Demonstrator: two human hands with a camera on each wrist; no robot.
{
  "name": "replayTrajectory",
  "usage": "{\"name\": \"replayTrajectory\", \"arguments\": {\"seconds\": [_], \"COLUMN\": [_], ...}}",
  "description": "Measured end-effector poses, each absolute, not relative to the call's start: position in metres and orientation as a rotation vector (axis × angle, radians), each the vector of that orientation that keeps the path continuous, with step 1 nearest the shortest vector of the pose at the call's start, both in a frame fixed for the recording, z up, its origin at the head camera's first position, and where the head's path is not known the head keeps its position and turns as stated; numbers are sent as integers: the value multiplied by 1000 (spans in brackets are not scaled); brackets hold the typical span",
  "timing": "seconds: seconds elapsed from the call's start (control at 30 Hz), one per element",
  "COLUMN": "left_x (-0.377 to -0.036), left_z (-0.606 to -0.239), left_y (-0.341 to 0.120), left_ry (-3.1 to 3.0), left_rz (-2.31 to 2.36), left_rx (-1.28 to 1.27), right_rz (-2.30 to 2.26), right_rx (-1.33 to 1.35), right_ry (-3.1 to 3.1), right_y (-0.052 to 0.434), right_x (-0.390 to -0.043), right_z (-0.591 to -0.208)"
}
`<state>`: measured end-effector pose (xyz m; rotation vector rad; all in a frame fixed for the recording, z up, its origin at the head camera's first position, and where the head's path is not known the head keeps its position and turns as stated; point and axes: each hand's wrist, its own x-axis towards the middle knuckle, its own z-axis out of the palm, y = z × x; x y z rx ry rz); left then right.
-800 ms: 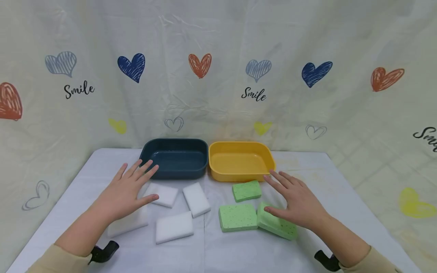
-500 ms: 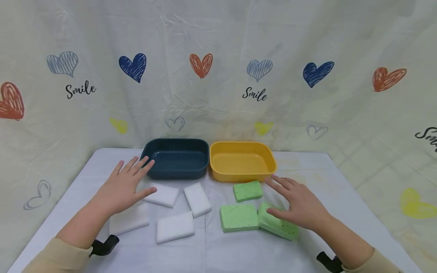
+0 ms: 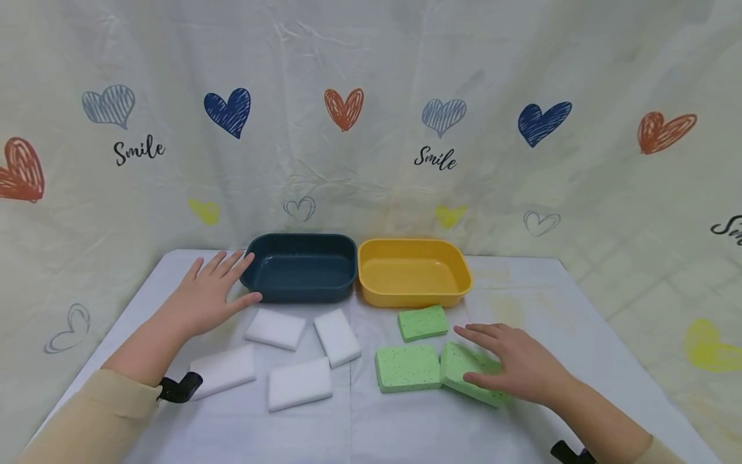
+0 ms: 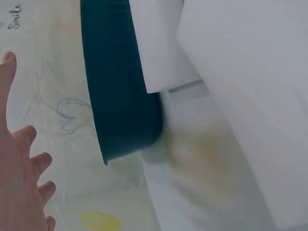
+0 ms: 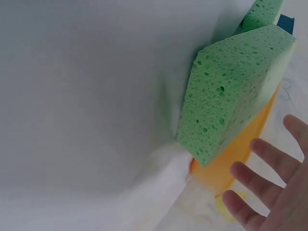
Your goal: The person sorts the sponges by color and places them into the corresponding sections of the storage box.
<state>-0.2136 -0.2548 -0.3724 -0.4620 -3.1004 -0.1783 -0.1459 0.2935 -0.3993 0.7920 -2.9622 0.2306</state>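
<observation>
Two hands, both flat with fingers spread, gripping nothing. Right hand (image 3: 518, 365) rests over the lower-right green sponge (image 3: 464, 370), long axis running toward frame lower right. Left hand (image 3: 207, 296) lies frame-left of the dark blue tray (image 3: 300, 293), white sponges (image 3: 275, 328) just below.

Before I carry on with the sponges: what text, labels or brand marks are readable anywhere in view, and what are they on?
"Smile" on the backdrop cloth, left, under the grey heart.
"Smile" on the same cloth, centre, above the yellow tray.
"Sm", cut off by the picture's right edge, on the cloth.
"Smile", small, in the left wrist view's top corner.
No print visible on the trays, the green sponges or the white sponges.
</observation>
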Motion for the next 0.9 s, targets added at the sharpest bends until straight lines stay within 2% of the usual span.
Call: {"name": "replayTrajectory", "arguments": {"seconds": [0.9], "left_x": [-263], "left_z": [-395], "left_y": [-268], "left_ry": [-3246], "left_rz": [-223], "left_rx": [-325], "right_rz": [274], "right_rx": [861], "right_ry": [-3133], "right_y": [307], "right_x": [-142], "right_z": [-401]}}
